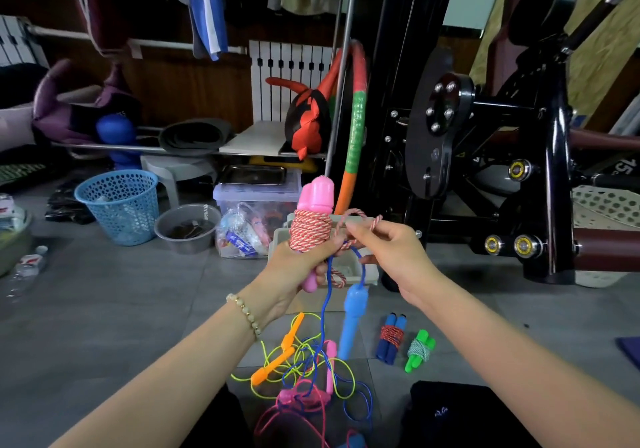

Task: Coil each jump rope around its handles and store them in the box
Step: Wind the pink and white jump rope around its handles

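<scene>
My left hand [300, 266] grips a pair of pink handles [317, 194] held upright, with red-and-white rope [307, 231] coiled around them. My right hand [388, 245] pinches the loose end of that rope, which loops above my fingers. A blue rope hangs over my hands, and its light blue handle [353, 312] dangles below. Behind my hands stands the pale open box [360, 269]. On the floor lie two coiled bundles, one with dark blue handles [391, 338] and one with green handles [419, 350]. A tangle of orange-handled [273, 366], yellow, blue and pink ropes lies in front of me.
A blue mesh basket [119, 205], a grey bowl [188, 227] and a clear storage bin [256, 205] stand at the back left. A black exercise machine [485, 136] fills the right side. A striped hoop [355, 125] leans behind the box. A plastic bottle [26, 267] lies at far left.
</scene>
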A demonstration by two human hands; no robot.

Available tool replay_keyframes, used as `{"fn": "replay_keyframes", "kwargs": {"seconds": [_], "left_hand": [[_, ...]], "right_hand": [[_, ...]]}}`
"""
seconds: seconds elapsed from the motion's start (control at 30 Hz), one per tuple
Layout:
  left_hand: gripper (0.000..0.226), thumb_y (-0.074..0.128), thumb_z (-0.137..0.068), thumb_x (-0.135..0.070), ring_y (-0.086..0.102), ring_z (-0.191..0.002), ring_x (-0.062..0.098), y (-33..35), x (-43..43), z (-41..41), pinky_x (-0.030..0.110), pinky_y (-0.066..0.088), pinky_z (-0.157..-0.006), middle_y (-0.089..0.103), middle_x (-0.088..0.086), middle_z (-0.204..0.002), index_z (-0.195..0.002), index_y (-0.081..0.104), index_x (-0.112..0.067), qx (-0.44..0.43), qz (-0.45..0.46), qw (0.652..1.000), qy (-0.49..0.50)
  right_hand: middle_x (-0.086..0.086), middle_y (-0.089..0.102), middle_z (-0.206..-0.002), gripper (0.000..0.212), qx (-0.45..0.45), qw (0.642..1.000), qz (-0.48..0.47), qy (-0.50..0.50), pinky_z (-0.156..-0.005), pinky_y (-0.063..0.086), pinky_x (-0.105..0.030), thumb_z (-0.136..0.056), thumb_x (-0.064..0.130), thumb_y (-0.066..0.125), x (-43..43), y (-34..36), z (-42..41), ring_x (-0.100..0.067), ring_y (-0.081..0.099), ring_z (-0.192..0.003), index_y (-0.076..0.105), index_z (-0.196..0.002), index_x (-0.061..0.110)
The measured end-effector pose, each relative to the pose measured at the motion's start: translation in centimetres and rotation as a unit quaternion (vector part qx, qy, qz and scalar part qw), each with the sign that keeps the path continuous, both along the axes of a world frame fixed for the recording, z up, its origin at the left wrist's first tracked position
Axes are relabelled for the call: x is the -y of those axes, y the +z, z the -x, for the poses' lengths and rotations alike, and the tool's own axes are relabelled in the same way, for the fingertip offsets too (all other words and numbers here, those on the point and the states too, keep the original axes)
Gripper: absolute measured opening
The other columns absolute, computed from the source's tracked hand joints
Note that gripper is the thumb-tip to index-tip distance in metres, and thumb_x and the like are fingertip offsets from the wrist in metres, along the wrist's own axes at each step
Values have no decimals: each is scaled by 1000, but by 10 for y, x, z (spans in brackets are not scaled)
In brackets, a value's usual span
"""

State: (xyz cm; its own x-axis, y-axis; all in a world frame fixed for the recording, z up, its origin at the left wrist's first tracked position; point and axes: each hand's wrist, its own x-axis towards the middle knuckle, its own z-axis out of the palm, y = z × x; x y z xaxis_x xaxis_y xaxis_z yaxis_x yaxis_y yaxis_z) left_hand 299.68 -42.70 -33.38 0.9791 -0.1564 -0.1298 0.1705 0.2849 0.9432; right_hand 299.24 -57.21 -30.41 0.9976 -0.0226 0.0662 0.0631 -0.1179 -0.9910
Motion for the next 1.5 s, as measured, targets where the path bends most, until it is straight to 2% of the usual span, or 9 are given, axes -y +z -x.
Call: {"fn": "replay_keyframes", "kwargs": {"seconds": [0.13, 0.27, 0.43, 0.7, 1.0, 1.17, 1.3, 1.4, 1.5], "left_hand": [[8, 69, -83, -11, 40, -38, 5, 1, -8, -3, 17, 37, -38, 68, 4, -69, -84, 64, -6, -9, -1, 1000, 22], [8, 68, -85, -8, 42, -36, 5, 0, -6, -2, 16, 37, -37, 68, 1, -60, -84, 60, -6, -19, -2, 999, 47], [15, 69, -83, -14, 47, -36, 9, -8, 3, 0, 18, 40, -38, 56, 1, -49, -73, 60, -8, -54, 0, 995, 79], [12, 68, -83, -7, 54, -41, 9, -14, 3, -2, 19, 46, -44, 62, 3, -56, -73, 62, -8, -34, -46, 995, 81], [15, 68, -84, -5, 60, -44, 9, -16, 5, 3, 20, 53, -51, 65, 1, -51, -69, 64, -7, 9, -77, 994, 79], [12, 72, -79, -1, 59, -44, 13, -19, 0, 0, 21, 51, -46, 64, 6, -53, -76, 60, -1, 80, -140, 982, 103], [18, 77, -76, -2, 55, -40, 9, -33, -22, -11, 19, 47, -43, 61, 14, -59, -74, 58, -1, 106, -212, 963, 130], [24, 79, -73, -6, 55, -41, 13, -54, -31, -11, 24, 49, -48, 62, 7, -51, -63, 58, -9, 104, -276, 950, 99], [18, 79, -72, -8, 59, -47, 18, -71, -28, -4, 30, 53, -53, 66, 8, -54, -69, 61, -11, 90, -310, 944, 67]], "right_hand": [[4, 62, -84, 27, -69, 993, 80, 58, -63, 51, -25, -89, 39, 58, 3, -3, 4, -8, 57, -74, 65, -93, 14], [-1, 57, -76, 28, -63, 998, 15, 24, -56, 53, -23, -88, 36, 60, -1, -8, 8, -9, 58, -66, 58, -88, 8], [8, 68, -83, 30, -127, 980, 62, 136, -90, 47, -30, -93, 44, 48, -12, -19, 16, -5, 65, -80, 63, -95, 19], [1, 65, -70, 15, -83, 994, 22, 63, -57, 49, -16, -87, 25, 64, -10, -36, 20, -3, 59, -52, 65, -82, 11], [0, 71, -73, 26, -166, 985, -36, 39, -79, 54, -26, -82, 37, 68, -3, -42, 13, -10, 67, -74, 72, -79, 11], [-1, 66, -70, 14, -236, 969, -64, 37, -72, 52, -25, -87, 24, 64, -2, -44, 13, -11, 64, -68, 65, -78, 13], [0, 53, -56, 30, -264, 959, -92, 36, -61, 48, -26, -95, 17, 47, 10, -36, 10, -12, 52, -48, 46, -65, 14], [8, 29, -43, 28, -270, 956, -77, 84, -46, 35, -20, -100, 25, 40, 19, -30, 6, -6, 23, -34, 52, -78, 14], [6, 26, -50, 30, -214, 968, -23, 127, -44, 29, -18, -102, 26, 36, 17, -27, 1, -6, 20, -39, 62, -101, 13]]}}
